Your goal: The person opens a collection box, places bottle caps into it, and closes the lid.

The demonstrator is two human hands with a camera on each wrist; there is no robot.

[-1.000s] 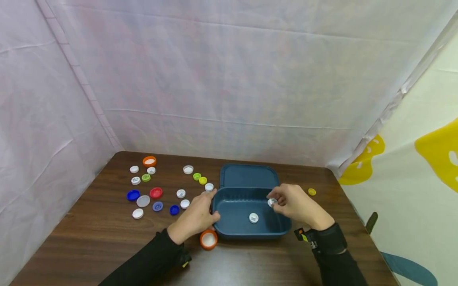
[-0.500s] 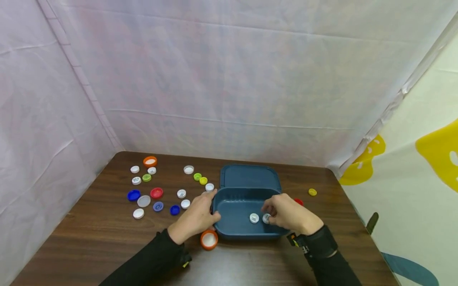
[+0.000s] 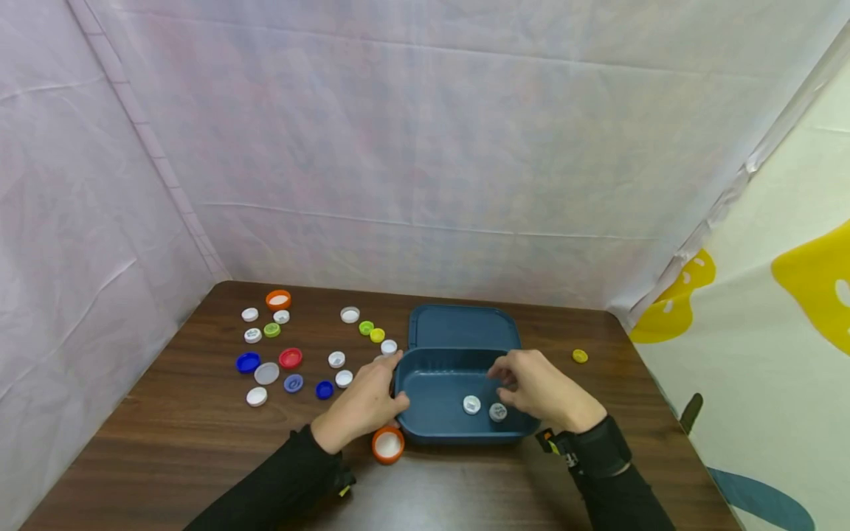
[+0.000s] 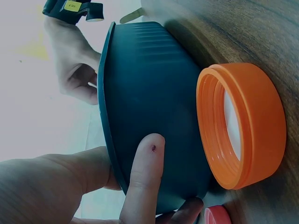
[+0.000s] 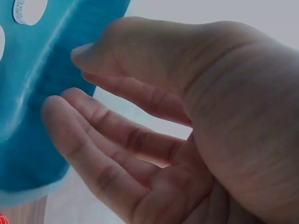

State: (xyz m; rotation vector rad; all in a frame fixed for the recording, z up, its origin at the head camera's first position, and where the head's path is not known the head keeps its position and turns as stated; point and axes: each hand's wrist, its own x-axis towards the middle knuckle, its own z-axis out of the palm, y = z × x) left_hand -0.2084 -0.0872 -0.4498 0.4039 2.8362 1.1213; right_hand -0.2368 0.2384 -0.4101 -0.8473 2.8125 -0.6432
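Note:
A dark blue plastic box (image 3: pixel 434 424) stands on the table, with two white bottle caps lying on its floor: one near the middle (image 3: pixel 471 404), another nearer the right front (image 3: pixel 498 412). My left hand (image 3: pixel 361 404) grips the box's left rim; in the left wrist view the box wall (image 4: pixel 154 88) lies between its digits. Over the box's right side hangs my right hand (image 3: pixel 544 387), fingers loosely bent. Its thumb and fingertips are apart in the right wrist view, with nothing between them.
Behind the box lies a flat blue lid (image 3: pixel 465 327). An orange cap (image 4: pixel 264 130) sits by its front left corner. Several mixed caps, among them a red cap (image 3: pixel 290 358), spread over the left of the table. A yellow cap (image 3: pixel 580 356) lies at right.
My right hand lowered a white cap toward the box's front, let go of it beside the other white cap, then drew slightly up and right. The left hand stayed on the rim.

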